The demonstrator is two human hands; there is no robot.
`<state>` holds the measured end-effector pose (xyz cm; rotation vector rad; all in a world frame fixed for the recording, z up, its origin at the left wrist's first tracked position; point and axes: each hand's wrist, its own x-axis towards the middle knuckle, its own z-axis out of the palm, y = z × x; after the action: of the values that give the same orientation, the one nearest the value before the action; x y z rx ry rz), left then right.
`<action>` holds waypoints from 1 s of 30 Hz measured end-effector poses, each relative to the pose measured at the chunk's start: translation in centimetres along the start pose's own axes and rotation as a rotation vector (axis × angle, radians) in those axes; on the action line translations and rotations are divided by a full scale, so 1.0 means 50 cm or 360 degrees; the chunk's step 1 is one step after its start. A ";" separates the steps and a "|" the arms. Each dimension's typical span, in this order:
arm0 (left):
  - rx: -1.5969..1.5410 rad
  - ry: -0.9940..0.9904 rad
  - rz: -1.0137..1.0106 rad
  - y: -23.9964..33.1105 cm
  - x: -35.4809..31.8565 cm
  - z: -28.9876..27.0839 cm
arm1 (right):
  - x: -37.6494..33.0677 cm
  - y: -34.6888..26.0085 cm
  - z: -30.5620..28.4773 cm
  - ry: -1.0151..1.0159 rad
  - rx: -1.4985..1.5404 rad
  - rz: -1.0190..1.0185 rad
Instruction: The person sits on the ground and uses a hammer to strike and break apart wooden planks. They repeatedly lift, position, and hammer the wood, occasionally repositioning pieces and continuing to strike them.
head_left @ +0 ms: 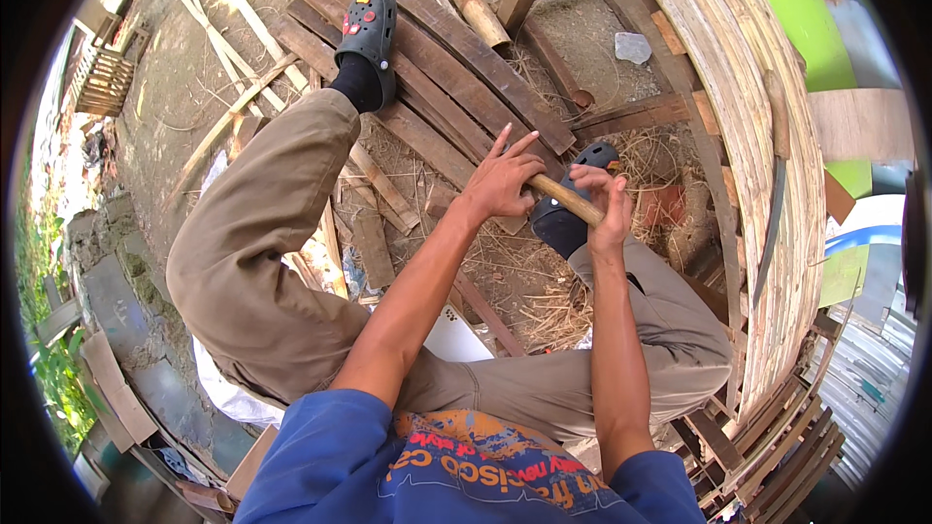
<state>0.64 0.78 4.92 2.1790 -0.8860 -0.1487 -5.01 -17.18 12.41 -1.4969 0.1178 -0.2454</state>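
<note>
Between my two hands, a short, light-brown round wooden stick (566,198) slants down to the right. My left hand (498,183) is at its upper end, thumb and lower fingers closed about it while two other fingers stretch out. My right hand (610,211) grips the lower end, its upper fingers loosely bent. The stick passes above my right shoe (594,157), a dark clog, and hides part of it. Whether a tool head or blade is fixed to the stick does not show.
Long brown planks (456,39) lie on the dirt ahead, with my left clog (368,34) over them. Thin pale strips (228,44) are scattered to the left. At right stands a slatted bamboo bench (718,0) bearing a long curved blade (770,233) with a wooden handle. Straw (561,315) litters the ground.
</note>
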 end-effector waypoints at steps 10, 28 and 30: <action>-0.0571 0.0125 -0.0248 0.048 0.038 0.062 | -0.007 -0.034 0.040 -0.0237 0.0221 0.0357; -0.1019 -0.0656 -0.0465 0.020 0.132 0.015 | 0.077 -0.013 0.007 -0.0063 -0.0058 0.0425; -0.0829 -0.0578 -0.0399 0.044 0.130 0.008 | 0.076 -0.013 0.008 -0.0025 -0.0056 0.0424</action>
<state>4.18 -4.66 7.27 1.7816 -0.6635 -0.8257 -1.30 -17.71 13.39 -1.4994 0.3076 -0.0168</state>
